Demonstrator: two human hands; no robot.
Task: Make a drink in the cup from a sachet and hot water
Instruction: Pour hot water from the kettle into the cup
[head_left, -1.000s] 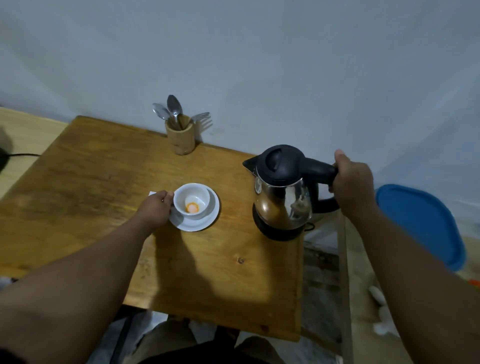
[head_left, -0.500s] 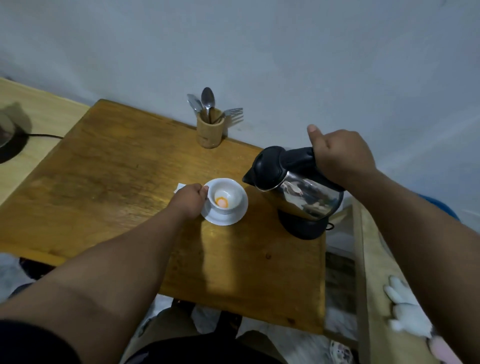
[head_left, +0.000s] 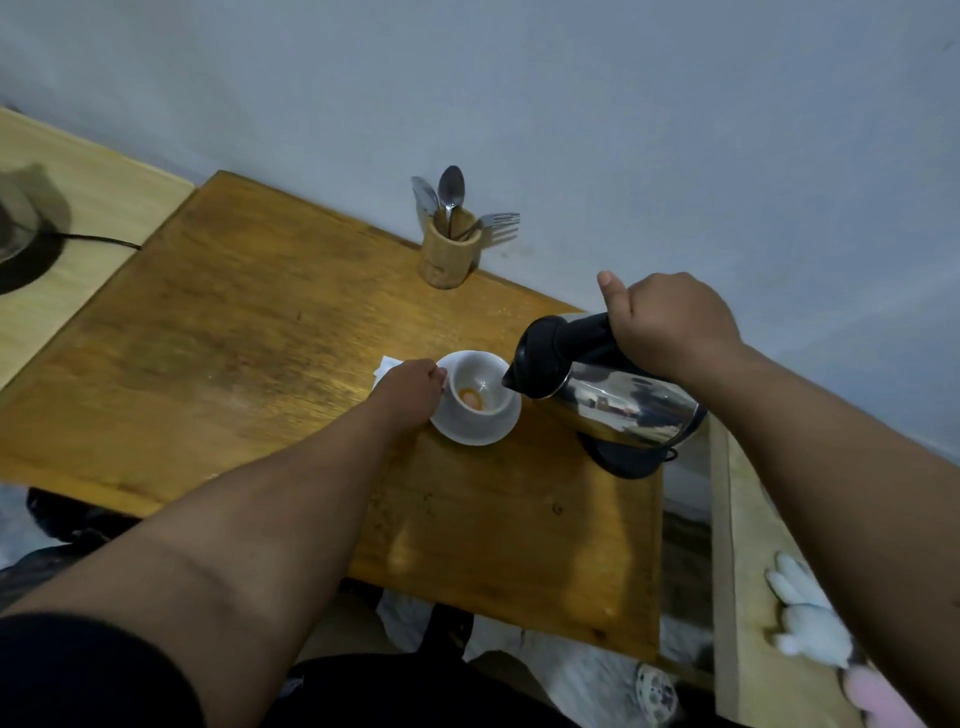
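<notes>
A white cup (head_left: 480, 387) stands on a white saucer (head_left: 478, 434) on the wooden table (head_left: 234, 364), with orange powder at its bottom. My left hand (head_left: 408, 389) grips the cup at its left side. My right hand (head_left: 670, 322) grips the black handle of a steel kettle (head_left: 613, 395), which is tilted left with its black spout over the cup's right rim. No water stream is visible. A white paper piece (head_left: 387, 366) lies behind my left hand.
The kettle's black base (head_left: 623, 462) sits near the table's right edge. A wooden holder with spoons and a fork (head_left: 449, 249) stands at the back by the wall. A dark round thing with a cord (head_left: 21, 239) lies on the pale surface at left.
My right hand has lifted the kettle off its base, tilted it and brought the spout leftward over the cup. My left hand has stayed on the cup.
</notes>
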